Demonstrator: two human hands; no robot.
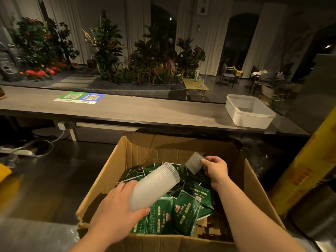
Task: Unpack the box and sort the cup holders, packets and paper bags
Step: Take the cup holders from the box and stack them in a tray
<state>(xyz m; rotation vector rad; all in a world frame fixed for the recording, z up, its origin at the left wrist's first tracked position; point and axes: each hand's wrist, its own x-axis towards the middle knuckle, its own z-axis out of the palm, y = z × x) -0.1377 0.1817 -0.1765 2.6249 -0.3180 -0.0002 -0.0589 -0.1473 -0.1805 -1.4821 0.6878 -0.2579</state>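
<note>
Cardboard box [163, 146] stands open below the bench [127, 110], part full of green packets [185, 213]; these look soft and slick. Left grip [116, 213] wraps the base of a stack of cup holders [154, 186] above the packets. The stack looks light, thin-walled and likely crushable, so mid-stack is best. Right grip [216, 170] pinches a small bundle [194, 162] by its edge.

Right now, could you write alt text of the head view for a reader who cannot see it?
The left hand holds a tall stack of clear cup holders and the right hand pinches a smaller stack, over an open cardboard box of green packets. Behind, a white tub sits on a counter.
</note>
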